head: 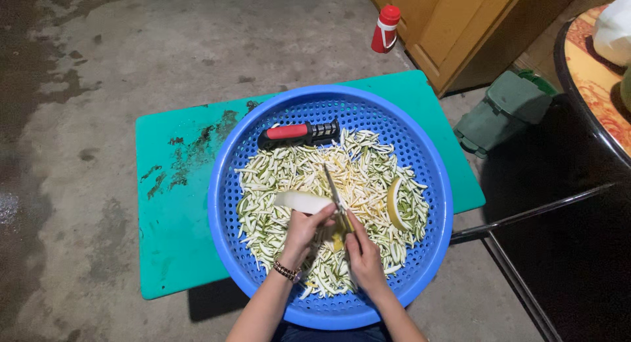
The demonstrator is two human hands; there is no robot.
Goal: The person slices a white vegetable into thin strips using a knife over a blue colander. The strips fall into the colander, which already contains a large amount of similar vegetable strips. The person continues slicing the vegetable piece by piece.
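Hands met low in the frame, over the near half of a blue perforated basket [434,184]. Your left hand [303,229] came up from the bottom edge with the forearm angled toward the upper right, a beaded bracelet [287,271] at the wrist, and its fingers were curled and pinched around one end of a pale peeled fruit piece [301,200], which jutted out toward the left, just above the heap. Your right hand [363,256] rose from the bottom right of centre, wrist bent inward, fingers wrapped tight about the yellowish handle of a knife [333,192]; the thin blade pointed up and slightly left, its edge lying right beside the fruit piece where your left fingers held it. Whether blade and fruit actually touched you could not tell from this view.

Beneath both hands lay a heap of green-and-white shreds [289,168] covering most of the basket floor. A curved yellowish slice [393,207] rested on the shreds to the right of the knife. Near the basket's far rim, upper centre, lay a red-and-black handled tool [299,133]. The basket sat on a teal board [171,217] on the concrete floor, with a red bottle [385,28] standing at the upper right.
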